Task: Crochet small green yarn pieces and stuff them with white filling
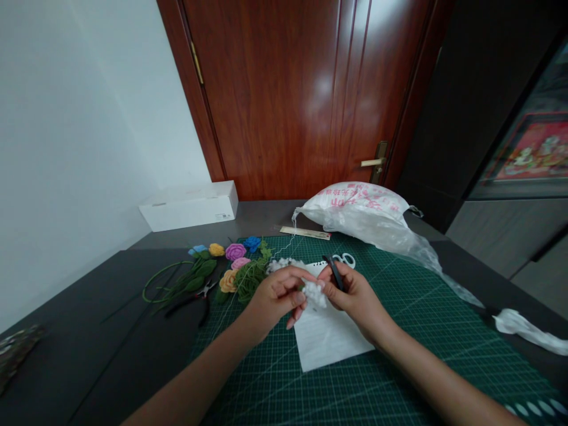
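Observation:
My left hand (280, 291) pinches a small bumpy piece of white crochet work (315, 294) between thumb and fingers. In my right hand (350, 288) is a crochet hook with a thick black handle (335, 272); its tip is hidden at the white piece. The right fingertips also touch that piece. Beneath both hands a lined white sheet of paper (332, 340) lies on the green cutting mat (421, 331). Just behind the left hand is a clump of white yarn (284, 264). Thin white yarn (288, 242) trails back toward a plastic bag.
Left of my hands lie crocheted flowers (235, 252), green yarn (251, 279) and black-handled pliers (205, 291). White-handled scissors (345, 259) and a ruler (305, 233) lie behind. The white plastic bag (355, 204) and white box (195, 207) stand at the back.

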